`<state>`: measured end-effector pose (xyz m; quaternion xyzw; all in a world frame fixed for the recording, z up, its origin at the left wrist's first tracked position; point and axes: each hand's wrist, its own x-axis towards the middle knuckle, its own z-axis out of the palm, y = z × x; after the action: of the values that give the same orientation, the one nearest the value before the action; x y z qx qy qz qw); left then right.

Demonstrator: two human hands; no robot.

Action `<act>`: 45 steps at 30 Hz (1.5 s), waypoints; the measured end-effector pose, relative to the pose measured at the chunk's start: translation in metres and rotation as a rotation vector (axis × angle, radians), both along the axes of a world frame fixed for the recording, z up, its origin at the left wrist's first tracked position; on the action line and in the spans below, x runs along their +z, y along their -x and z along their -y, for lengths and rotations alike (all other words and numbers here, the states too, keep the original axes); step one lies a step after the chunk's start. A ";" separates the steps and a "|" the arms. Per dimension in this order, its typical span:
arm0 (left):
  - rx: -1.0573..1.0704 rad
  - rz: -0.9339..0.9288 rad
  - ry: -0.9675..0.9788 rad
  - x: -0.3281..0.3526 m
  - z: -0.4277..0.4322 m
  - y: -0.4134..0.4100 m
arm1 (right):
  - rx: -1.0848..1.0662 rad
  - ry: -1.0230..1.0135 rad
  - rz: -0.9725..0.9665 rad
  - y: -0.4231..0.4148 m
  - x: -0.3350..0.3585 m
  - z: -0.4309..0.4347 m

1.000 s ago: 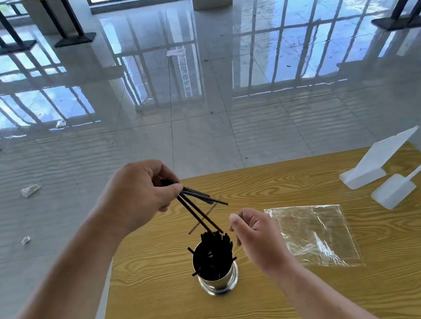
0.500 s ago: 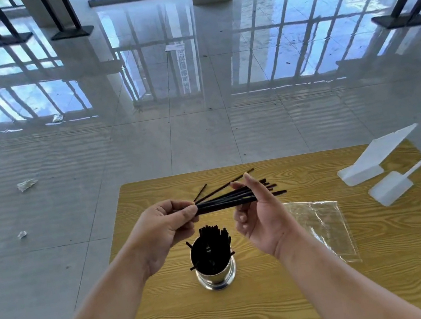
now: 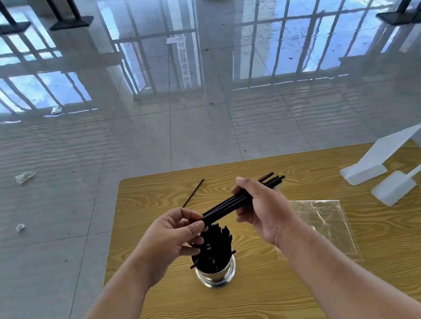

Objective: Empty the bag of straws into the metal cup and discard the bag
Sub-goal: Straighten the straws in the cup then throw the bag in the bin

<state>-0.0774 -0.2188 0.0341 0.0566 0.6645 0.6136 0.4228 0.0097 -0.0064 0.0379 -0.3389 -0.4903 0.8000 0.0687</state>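
Both arms are bare, uncovered from wrist to the lower edge: left hand [image 3: 169,238] and forearm left of the metal cup [image 3: 217,276], right hand [image 3: 261,206] and forearm right of it; left thumbnail short

One cup [image 3: 217,276], one bag [image 3: 328,223], one loose straw [image 3: 192,193], two white plastic pieces [image 3: 371,160]

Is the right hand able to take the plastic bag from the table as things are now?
Probably not yet: the right hand is busy, gripping the bundle of straws together with the left hand. The bag lies flat beside its wrist, nothing on it, so the path looks free.
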 end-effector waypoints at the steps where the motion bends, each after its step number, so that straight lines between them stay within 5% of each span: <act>1: -0.023 0.005 0.009 -0.002 0.002 0.003 | 0.020 -0.122 -0.030 0.002 0.004 -0.002; 5: 0.048 -0.073 0.163 -0.022 0.008 0.019 | 0.223 -0.518 -0.072 0.004 0.015 -0.010; 9: 0.166 -0.281 0.451 -0.058 0.012 0.038 | 0.485 -0.658 0.006 0.000 -0.005 0.007; 13: 0.033 -0.469 0.678 -0.087 0.009 0.055 | 0.729 -0.863 0.144 -0.005 -0.038 0.030; 19: -0.212 -0.670 0.881 -0.125 -0.011 0.081 | 0.386 -0.748 0.017 -0.003 -0.054 0.000; 23: -0.305 -0.714 0.914 -0.147 -0.032 0.099 | 0.394 -0.946 0.236 0.004 -0.091 -0.030; 30: -0.432 -0.927 0.964 -0.182 -0.070 0.125 | 1.049 -1.312 0.361 0.036 -0.158 -0.021; 36: -0.622 -1.125 1.150 -0.198 -0.079 0.131 | 1.260 -1.497 0.381 0.038 -0.193 -0.015; 40: -0.574 -1.081 1.219 -0.203 -0.075 0.132 | 1.205 -1.479 0.445 0.028 -0.204 -0.022; 45: -0.395 -0.800 1.218 -0.198 -0.069 0.132 | 1.123 -1.376 0.571 0.013 -0.206 -0.028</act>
<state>-0.2093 -0.1498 -0.1640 0.1495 0.9664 -0.0167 0.2082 -0.0030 0.0219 -0.1677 -0.1208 -0.9468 0.1360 -0.2655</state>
